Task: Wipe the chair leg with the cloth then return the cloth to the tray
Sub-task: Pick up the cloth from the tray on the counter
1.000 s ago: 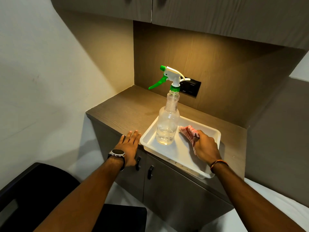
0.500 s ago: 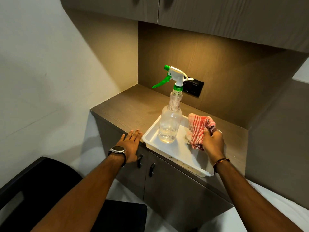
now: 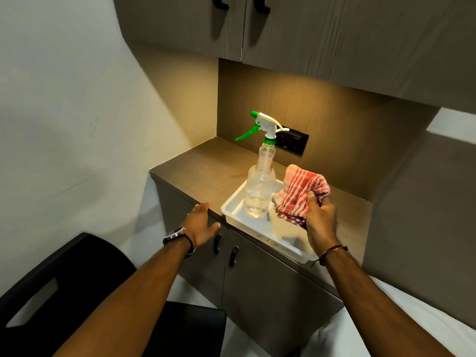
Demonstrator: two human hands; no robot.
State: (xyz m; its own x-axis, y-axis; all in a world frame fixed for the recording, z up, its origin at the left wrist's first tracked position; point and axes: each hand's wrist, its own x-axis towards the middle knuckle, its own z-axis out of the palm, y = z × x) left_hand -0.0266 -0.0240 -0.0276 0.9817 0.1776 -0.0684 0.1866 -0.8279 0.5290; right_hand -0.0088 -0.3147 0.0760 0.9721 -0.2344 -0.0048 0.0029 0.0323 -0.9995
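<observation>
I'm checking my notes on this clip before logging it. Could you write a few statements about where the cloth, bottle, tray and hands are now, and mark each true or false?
1. The right hand holds the cloth above the tray. True.
2. The spray bottle lies on its side. False: it stands upright in the tray.
3. The left hand is open at the counter edge. True.
4. The left hand grips the bottle. False: it holds nothing.
5. The chair is at lower left. True.
</observation>
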